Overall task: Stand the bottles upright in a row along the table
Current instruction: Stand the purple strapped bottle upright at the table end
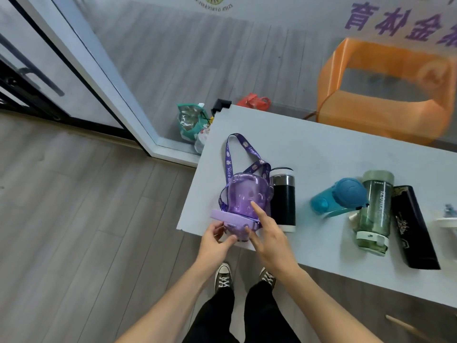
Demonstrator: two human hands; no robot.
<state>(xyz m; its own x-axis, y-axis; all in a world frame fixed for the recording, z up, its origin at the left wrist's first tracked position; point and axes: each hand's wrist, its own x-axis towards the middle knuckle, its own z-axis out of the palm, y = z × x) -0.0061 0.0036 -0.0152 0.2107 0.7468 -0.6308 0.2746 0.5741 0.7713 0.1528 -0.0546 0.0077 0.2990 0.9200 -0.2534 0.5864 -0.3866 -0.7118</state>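
Observation:
A purple see-through bottle (243,196) with a lilac lid and a purple strap (228,157) lies on its side at the left end of the white table (321,144). My left hand (217,240) grips its lid from the left. My right hand (268,233) rests on the bottle's right side, with the forefinger stretched along the body. Next to it lies a black flask (283,199). Further right lie a teal bottle (338,196), a green see-through bottle (374,211) and a tall black bottle (414,226).
An orange plastic stool (385,95) stands behind the table. Bags (191,122) sit on the floor at the table's far left corner, near a glass door. A white object (447,222) shows at the right edge. My feet stand at the table's near edge.

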